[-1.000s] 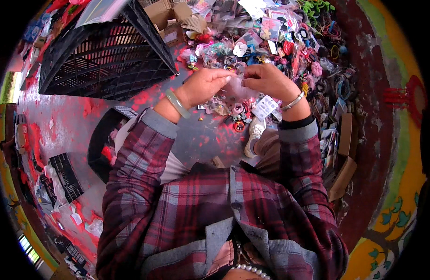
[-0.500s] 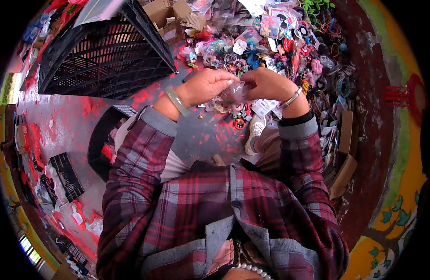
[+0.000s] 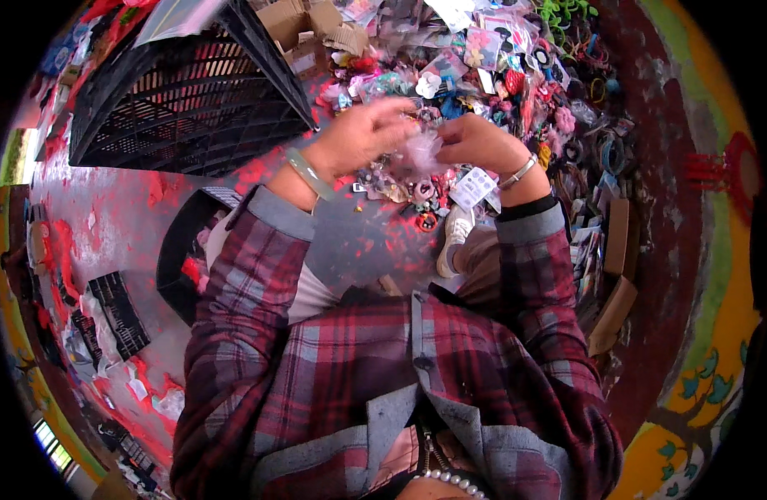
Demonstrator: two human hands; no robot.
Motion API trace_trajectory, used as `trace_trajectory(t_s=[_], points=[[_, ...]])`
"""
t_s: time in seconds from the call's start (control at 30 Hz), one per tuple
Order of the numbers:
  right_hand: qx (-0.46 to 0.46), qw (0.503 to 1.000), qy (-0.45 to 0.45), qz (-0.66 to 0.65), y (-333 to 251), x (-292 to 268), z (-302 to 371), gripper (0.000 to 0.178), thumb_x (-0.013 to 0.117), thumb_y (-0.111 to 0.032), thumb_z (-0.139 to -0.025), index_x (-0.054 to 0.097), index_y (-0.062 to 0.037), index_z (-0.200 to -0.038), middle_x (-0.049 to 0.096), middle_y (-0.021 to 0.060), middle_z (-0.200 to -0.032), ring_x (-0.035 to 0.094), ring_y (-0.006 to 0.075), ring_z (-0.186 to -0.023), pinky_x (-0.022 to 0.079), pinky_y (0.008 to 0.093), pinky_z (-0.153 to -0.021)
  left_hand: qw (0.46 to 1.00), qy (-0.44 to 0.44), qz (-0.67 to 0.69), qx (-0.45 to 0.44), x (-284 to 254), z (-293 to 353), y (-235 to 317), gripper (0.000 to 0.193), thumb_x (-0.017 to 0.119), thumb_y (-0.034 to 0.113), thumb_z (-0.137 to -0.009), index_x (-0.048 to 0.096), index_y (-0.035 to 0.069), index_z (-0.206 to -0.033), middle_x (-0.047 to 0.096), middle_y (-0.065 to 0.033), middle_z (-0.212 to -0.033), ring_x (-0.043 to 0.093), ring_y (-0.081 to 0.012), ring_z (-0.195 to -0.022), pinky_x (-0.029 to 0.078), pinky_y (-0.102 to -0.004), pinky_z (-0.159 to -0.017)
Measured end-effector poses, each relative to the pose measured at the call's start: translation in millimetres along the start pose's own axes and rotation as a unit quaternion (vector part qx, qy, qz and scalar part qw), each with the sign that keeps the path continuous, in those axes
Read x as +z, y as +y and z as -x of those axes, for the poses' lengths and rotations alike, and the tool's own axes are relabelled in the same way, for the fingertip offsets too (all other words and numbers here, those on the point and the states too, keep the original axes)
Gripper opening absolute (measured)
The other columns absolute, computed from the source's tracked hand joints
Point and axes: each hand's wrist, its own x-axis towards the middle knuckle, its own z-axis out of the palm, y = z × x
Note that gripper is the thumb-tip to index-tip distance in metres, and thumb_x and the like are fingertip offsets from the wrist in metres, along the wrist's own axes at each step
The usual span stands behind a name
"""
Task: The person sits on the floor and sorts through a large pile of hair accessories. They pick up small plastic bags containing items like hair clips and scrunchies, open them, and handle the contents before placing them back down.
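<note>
Above the accessory pile, the right hand pinches a sheer pale-pink item between narrowed fingers. The left hand, blurred, is beside the item with fingers parted; contact cannot be determined. A black lattice crate is positioned left of the pile.

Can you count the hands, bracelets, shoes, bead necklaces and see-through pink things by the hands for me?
Hands: 2 (left hand, right hand)
Bracelets: 2 (pale green bracelet, silvery bracelet)
Shoes showing: 1 (pale shoe)
Necklaces: 1 (bead necklace)
See-through things: 1 (pink thing)
Total: 7
</note>
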Motion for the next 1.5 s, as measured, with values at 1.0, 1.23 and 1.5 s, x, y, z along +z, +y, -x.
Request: trace_trajectory(t_s=[1.0,1.23,1.5], points=[[-0.052,0.825,0.192,-0.529,-12,21,-13,0.028,0.061,-0.004,-0.075,0.058,0.0041,-0.101,0.063,0.0077,-0.092,0.062,0.0182,-0.080,0.049,0.0286,-0.075,0.957,0.110,0.258,-0.077,-7,0,6,0.020,0.056,0.013,-0.085,0.059,0.000,-0.100,0.065,-0.0105,-0.087,0.062,-0.0169,-0.080,0.050,-0.0258,-0.069],[-0.061,0.873,0.156,-0.458,1,19,-16,0.027,0.065,-0.011,-0.078,0.060,0.0023,-0.101,0.063,0.0072,-0.095,0.060,0.0149,-0.084,0.046,0.0277,-0.076,0.935,0.142,0.316,-0.075,-5,-4,-1,0.020,0.055,0.016,-0.087,0.060,0.002,-0.100,0.064,-0.0052,-0.089,0.059,-0.0116,-0.078,0.043,-0.0223,-0.059],[-0.046,0.836,0.222,-0.499,-17,11,-8,0.026,0.066,-0.010,-0.077,0.061,-0.0018,-0.101,0.064,0.0027,-0.089,0.059,0.0128,-0.081,0.045,0.0251,-0.073,0.921,0.178,0.339,-0.067,-8,-3,3,0.013,0.057,0.009,-0.085,0.062,0.003,-0.096,0.063,-0.0030,-0.086,0.058,-0.0093,-0.075,0.043,-0.0180,-0.055]])
